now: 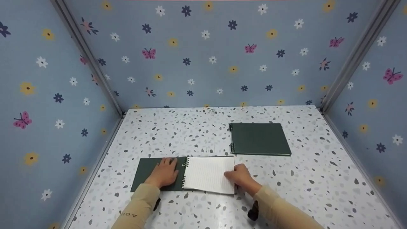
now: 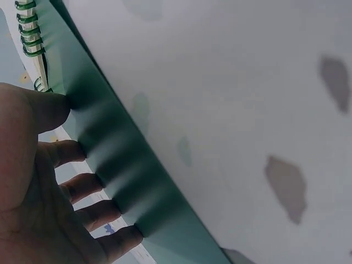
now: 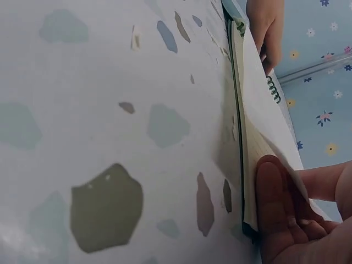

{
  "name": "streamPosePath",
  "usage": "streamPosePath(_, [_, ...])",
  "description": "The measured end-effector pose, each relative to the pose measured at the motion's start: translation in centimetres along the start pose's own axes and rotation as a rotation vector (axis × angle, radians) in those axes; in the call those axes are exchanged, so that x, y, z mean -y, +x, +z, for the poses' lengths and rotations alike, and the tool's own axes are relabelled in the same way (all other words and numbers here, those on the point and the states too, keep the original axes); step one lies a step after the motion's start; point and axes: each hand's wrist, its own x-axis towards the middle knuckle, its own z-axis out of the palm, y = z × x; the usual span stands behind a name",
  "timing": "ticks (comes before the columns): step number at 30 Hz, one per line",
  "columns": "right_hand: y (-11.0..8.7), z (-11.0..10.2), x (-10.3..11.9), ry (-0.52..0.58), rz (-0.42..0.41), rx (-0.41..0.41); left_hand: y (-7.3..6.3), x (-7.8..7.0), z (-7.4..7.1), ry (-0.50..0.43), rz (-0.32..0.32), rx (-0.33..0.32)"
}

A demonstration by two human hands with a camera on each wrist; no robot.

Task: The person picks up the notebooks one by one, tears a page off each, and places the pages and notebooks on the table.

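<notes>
A spiral-bound notebook [image 1: 208, 175] lies open near me, its dark green cover [image 1: 146, 171] folded out to the left and lined white pages on the right. My left hand [image 1: 164, 174] rests on that cover, fingers spread; in the left wrist view the fingertips [image 2: 129, 235] press on the green surface. At the right edge of the pages, my right hand [image 1: 241, 177] pinches paper between thumb and fingers. The right wrist view shows a page [image 3: 269, 118] lifted and bent over the fingers, apart from the stack below. How many sheets are held I cannot tell.
A second dark green spiral notebook [image 1: 260, 139] lies closed, farther back and to the right, its rings on the left. The speckled white table [image 1: 178, 133] is bounded by blue flowered panels [image 1: 203, 63] at the back and both sides, with grey metal posts in the corners.
</notes>
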Motion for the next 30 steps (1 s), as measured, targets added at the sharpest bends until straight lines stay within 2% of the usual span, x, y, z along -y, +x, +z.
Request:
streamPosePath(8, [-0.3, -0.5, -0.7, 0.038, 0.009, -0.007, -0.1, 0.0, 0.1, -0.039, -0.001, 0.013])
streamPosePath(15, [-0.6, -0.9, -1.0, -0.028, -0.095, -0.024, -0.3, 0.2, -0.3, -0.073, 0.024, 0.015])
streamPosePath(17, [-0.8, -1.0, -0.9, -0.055, -0.102, -0.017, -0.4, 0.2, -0.4, -0.082, 0.026, 0.022])
streamPosePath(23, [-1.0, -1.6, -0.8, -0.083, -0.080, 0.005, -0.2, 0.3, -0.5, -0.096, 0.034, 0.047])
streamPosePath(30, [-1.1, -1.7, -1.0, -0.091, -0.064, 0.031, -0.4, 0.6, -0.5, -0.083, 0.046, 0.043])
